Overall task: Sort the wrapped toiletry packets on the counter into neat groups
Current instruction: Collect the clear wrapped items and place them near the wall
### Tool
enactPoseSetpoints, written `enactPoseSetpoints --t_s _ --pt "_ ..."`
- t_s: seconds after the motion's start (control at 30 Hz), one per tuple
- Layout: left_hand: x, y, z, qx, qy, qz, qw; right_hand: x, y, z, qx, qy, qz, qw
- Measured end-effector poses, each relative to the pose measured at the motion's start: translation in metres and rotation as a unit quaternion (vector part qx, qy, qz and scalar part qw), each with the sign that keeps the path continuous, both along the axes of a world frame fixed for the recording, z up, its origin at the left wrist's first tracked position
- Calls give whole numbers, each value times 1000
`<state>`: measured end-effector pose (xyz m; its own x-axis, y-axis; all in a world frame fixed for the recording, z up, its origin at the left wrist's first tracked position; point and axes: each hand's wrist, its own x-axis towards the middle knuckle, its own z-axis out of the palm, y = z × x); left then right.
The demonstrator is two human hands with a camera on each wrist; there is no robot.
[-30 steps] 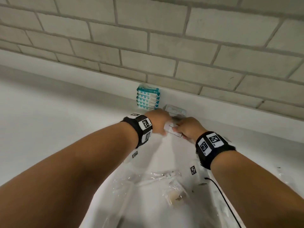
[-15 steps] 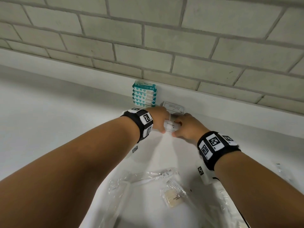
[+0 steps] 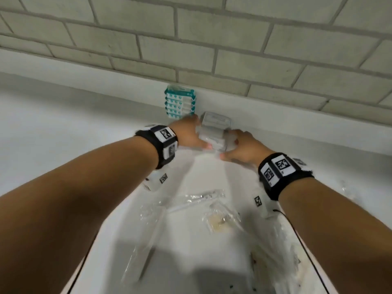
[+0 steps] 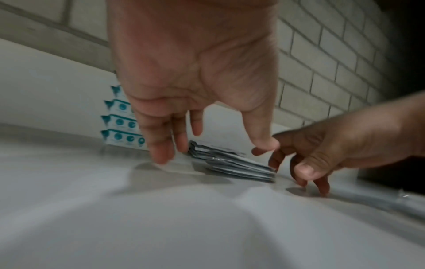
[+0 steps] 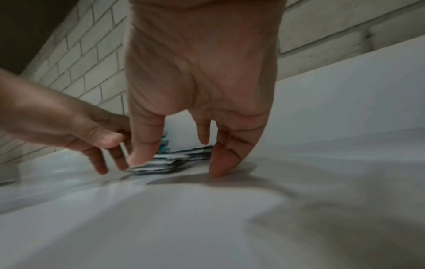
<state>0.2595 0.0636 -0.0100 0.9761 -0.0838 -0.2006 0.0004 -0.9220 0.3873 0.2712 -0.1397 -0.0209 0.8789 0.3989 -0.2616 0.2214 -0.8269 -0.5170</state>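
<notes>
A fanned pile of white-grey packets [image 3: 214,128] lies on the white counter [image 3: 63,134] against the back ledge. My left hand [image 3: 200,132] stands at its left end and my right hand [image 3: 228,144] at its right end. In the left wrist view the left hand [image 4: 212,152] has fairly straight fingers pointing down on either side of the pile [image 4: 232,163]. The right wrist view shows the right hand [image 5: 179,163] with its thumb on the pile's near corner [image 5: 161,165] and its fingertips on the counter. A stack of teal packets [image 3: 180,102] stands just left.
Clear-wrapped items lie near me: a toothbrush packet [image 3: 201,196], a small packet with a beige piece [image 3: 218,221], a long packet [image 3: 148,240] and more wrappers at right [image 3: 275,251]. A black cable [image 3: 297,230] runs under my right arm. A brick wall [image 3: 212,39] rises behind.
Both hands moved toward the wall with a white packet between them. That packet now lies on the pile, and the hands stand at the pile's two ends.
</notes>
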Motion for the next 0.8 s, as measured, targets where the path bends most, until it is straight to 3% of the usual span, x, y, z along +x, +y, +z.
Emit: enactPoseSetpoints --t_s 0.13,0.23,0.33,0.4,0.5,0.6,0.7,0.8 --pt "-31 8 3 14 -48 31 998 -16 -37 19 16 74 -42 996" --pt "-69 -18 15 58 5 -56 997 -33 -65 34 -38 51 -27 998" --pt "-109 -56 15 120 96 -168 974 -55 -85 49 -52 16 -14 998" --pt "-130 -77 6 146 95 -192 966 -71 -93 56 -77 7 -14 997" --pt "-148 -96 -2 138 47 -168 975 -103 -95 59 -210 36 15 977" --pt "-154 -100 -1 101 56 -137 984 -144 -88 50 -309 46 94 945" --pt "-165 -99 -2 74 83 -97 989 -182 -80 38 -270 20 136 953" --pt "-184 -96 -2 53 90 -63 993 -205 -74 32 -224 74 193 952"
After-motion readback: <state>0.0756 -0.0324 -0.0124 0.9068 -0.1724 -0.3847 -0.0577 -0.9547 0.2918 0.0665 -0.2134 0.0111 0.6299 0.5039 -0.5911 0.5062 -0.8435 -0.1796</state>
